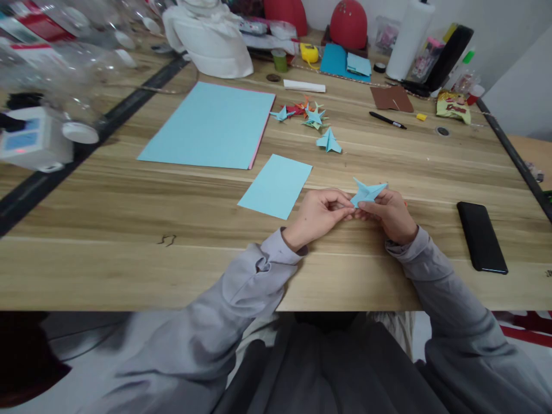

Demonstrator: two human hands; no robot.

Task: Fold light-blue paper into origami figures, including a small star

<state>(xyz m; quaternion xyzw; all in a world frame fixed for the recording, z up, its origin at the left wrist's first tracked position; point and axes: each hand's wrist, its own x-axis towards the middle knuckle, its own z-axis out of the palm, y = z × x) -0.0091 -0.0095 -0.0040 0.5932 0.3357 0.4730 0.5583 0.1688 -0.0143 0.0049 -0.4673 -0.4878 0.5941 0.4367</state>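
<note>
A small light-blue folded paper figure (366,192) with pointed wings is pinched between both hands just above the wooden table (172,230). My left hand (317,216) grips its left side with closed fingers. My right hand (390,214) holds its right side, fingers curled round it. A small blue paper rectangle (276,185) lies flat just left of my left hand. Beyond it lies a large blue sheet (211,125) on a pink one. Several finished folded figures (317,118) in blue and orange sit in a cluster farther back.
A black phone (481,236) lies to the right near the table edge. A black pen (387,120), brown card (391,98), white paper roll (409,37), red domes (348,23), a yellow tape measure (309,53) and plastic bottles (64,57) crowd the back and left.
</note>
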